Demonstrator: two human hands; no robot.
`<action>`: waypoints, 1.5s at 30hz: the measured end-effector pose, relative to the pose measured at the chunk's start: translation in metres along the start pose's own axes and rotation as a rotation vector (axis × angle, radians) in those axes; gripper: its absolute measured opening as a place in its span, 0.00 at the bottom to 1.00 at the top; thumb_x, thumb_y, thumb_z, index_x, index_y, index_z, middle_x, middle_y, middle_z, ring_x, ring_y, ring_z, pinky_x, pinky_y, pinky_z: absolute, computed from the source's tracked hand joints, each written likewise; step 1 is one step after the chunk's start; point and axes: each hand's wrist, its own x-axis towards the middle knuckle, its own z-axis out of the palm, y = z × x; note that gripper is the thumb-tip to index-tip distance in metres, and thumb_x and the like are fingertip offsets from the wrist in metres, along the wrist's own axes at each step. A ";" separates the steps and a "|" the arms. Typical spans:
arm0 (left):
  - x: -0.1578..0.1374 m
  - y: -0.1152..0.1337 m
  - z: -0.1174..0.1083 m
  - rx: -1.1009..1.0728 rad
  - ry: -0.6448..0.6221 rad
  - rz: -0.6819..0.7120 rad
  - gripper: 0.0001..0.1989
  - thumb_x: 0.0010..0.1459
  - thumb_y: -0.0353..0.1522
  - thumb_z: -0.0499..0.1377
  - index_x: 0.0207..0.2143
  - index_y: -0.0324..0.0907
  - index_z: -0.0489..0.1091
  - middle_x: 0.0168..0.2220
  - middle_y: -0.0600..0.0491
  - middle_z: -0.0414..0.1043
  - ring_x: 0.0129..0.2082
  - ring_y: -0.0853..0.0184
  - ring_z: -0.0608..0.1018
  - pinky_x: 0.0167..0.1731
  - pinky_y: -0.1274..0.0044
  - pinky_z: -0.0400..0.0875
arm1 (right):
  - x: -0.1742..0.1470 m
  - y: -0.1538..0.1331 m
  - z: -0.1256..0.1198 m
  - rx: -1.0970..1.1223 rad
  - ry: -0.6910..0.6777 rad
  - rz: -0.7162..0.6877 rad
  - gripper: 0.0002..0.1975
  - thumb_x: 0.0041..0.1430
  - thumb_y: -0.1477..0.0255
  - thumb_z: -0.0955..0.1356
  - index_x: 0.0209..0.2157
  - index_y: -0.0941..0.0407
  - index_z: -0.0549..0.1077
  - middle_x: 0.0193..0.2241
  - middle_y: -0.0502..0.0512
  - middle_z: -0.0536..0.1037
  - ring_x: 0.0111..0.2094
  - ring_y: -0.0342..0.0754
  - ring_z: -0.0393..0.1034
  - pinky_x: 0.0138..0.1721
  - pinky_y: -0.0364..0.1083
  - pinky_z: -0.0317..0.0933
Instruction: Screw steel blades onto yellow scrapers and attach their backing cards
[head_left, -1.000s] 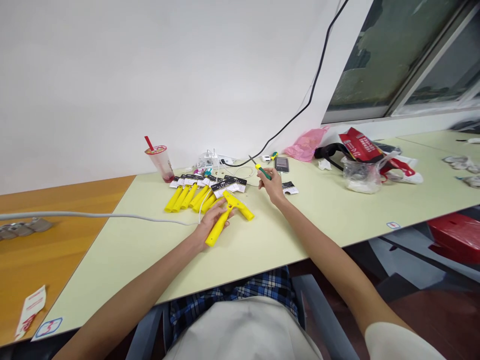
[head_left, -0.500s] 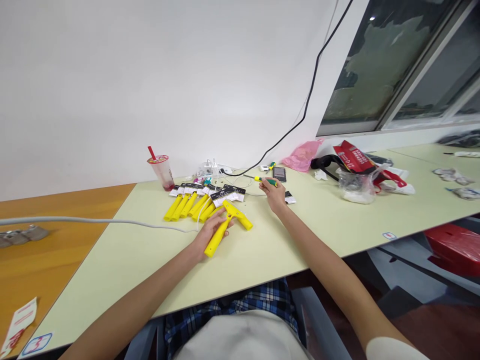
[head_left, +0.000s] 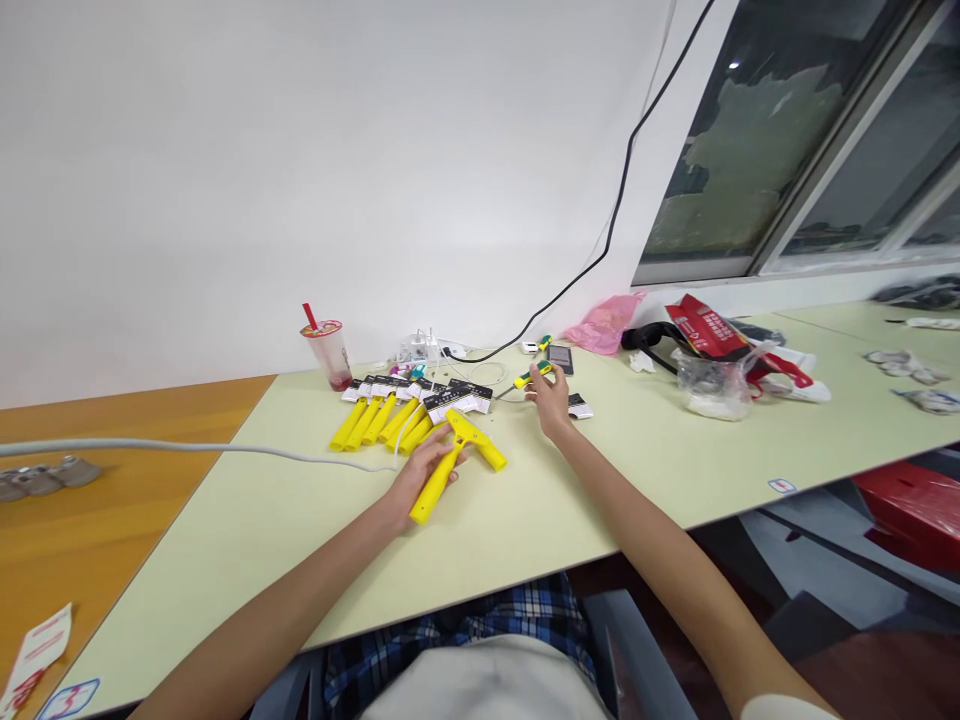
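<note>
My left hand [head_left: 420, 472] is closed round the handle of a yellow T-shaped scraper [head_left: 439, 480], whose head points away from me and to the right. In my right hand [head_left: 550, 402] I grip a screwdriver [head_left: 532, 376] by its green and yellow handle. Its thin shaft slants down to the left, apart from the scraper in my left hand. Behind my left hand lies a row of several more yellow scrapers [head_left: 367, 422] with black and white cards [head_left: 459, 398] at their far ends.
A plastic cup with a red straw [head_left: 330, 355] stands by the wall. White cables and a power strip [head_left: 420, 347] lie behind the cards. Near my right hand are a dark phone-like device [head_left: 560, 358] and a pink bag [head_left: 606, 322]. Farther right sits a clear plastic bag [head_left: 712, 385].
The screwdriver has tipped, its shaft now pointing down toward me and left instead of nearly level. My left hand keeps the scraper in about the same place. The view has shifted slightly.
</note>
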 end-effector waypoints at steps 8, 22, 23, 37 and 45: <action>-0.001 -0.001 -0.001 0.018 0.016 0.010 0.36 0.61 0.26 0.67 0.71 0.46 0.67 0.55 0.43 0.80 0.40 0.67 0.86 0.27 0.84 0.76 | -0.011 -0.006 0.004 -0.131 -0.116 -0.089 0.40 0.52 0.46 0.80 0.60 0.52 0.74 0.26 0.47 0.78 0.30 0.48 0.73 0.26 0.44 0.66; 0.000 -0.001 0.000 0.025 0.001 0.013 0.38 0.60 0.26 0.68 0.72 0.46 0.65 0.56 0.44 0.80 0.40 0.66 0.86 0.26 0.84 0.76 | -0.012 -0.003 0.002 -0.297 -0.199 -0.210 0.40 0.58 0.43 0.76 0.64 0.51 0.74 0.27 0.48 0.76 0.29 0.49 0.72 0.26 0.44 0.66; 0.000 -0.002 -0.001 0.027 -0.006 0.016 0.38 0.60 0.26 0.68 0.72 0.46 0.65 0.56 0.44 0.80 0.40 0.67 0.86 0.26 0.84 0.76 | -0.013 -0.004 0.002 -0.298 -0.202 -0.219 0.39 0.58 0.43 0.76 0.63 0.50 0.75 0.27 0.47 0.76 0.29 0.49 0.71 0.26 0.44 0.66; 0.000 -0.001 0.001 0.035 -0.011 0.024 0.36 0.60 0.26 0.67 0.70 0.45 0.68 0.57 0.43 0.79 0.41 0.66 0.86 0.25 0.84 0.75 | -0.015 -0.007 0.003 -0.306 -0.212 -0.230 0.36 0.56 0.45 0.78 0.59 0.50 0.76 0.25 0.45 0.75 0.29 0.48 0.72 0.28 0.44 0.64; -0.003 0.001 0.004 0.008 0.030 -0.016 0.36 0.61 0.24 0.66 0.70 0.43 0.66 0.58 0.42 0.79 0.40 0.66 0.86 0.27 0.83 0.76 | -0.018 -0.014 0.005 -0.227 -0.167 -0.209 0.37 0.56 0.46 0.78 0.61 0.50 0.75 0.27 0.47 0.79 0.28 0.48 0.72 0.26 0.44 0.65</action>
